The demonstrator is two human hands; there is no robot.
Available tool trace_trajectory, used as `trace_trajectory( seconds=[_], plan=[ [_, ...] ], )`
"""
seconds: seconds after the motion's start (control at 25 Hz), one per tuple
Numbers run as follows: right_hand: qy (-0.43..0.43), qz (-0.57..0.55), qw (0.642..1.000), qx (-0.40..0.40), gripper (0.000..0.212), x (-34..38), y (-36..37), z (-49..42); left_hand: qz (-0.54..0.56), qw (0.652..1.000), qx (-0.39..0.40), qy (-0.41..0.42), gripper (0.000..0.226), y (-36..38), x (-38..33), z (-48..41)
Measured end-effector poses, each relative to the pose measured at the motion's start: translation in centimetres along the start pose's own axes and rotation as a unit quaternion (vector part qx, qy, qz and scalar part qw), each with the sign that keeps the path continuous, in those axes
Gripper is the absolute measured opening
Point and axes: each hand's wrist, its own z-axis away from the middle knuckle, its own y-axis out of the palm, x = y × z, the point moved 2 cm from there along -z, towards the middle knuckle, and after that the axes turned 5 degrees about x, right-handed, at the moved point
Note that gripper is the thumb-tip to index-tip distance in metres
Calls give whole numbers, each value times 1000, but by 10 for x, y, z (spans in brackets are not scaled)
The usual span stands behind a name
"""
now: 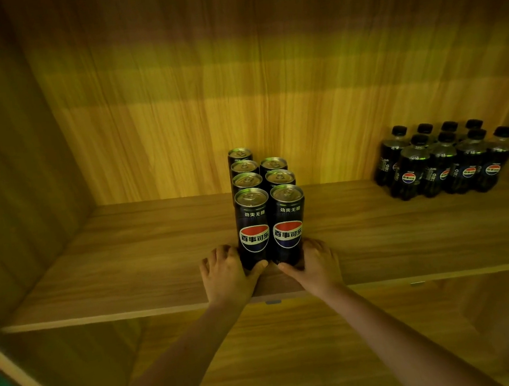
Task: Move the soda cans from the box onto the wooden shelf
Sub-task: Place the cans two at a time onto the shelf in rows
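My L hand [224, 272] wraps the base of the front-left can [253, 224], thumb across its front, fingers on its outer side. My R hand [316, 263] grips the front-right can [288, 220] the same way. Both cans stand upright, touching, near the front edge of the wooden shelf [129, 270]. Behind them 5 more soda cans [247, 181] stand in 2 rows, 3 on the L, 2 on the R. Dark bottles [446, 161] sit well apart at the R, by the back wall.
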Motion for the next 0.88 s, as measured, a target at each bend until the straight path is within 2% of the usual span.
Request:
trace_trajectory(
  seconds=[0.4, 0.56, 0.68, 0.8, 0.88],
  plan=[
    [-6, 26, 999, 24, 75, 0, 2, 1, 3, 1000, 17, 25, 75, 3, -2, 1],
    [33, -32, 998, 33, 93, 2, -10, 8, -3, 999, 49, 22, 92, -10, 4, 8],
    [34, -41, 998, -29, 86, 11, -30, 28, -30, 998, 56, 23, 94, -38, 18, 24],
    [-46, -62, 989, -129, 67, 39, -56, 59, -66, 997, 31, 39, 90, -78, 37, 44],
    [-104, -50, 982, -152, 62, 69, -67, 81, -95, 994, 21, 44, 89, -104, 52, 60]
  ],
)
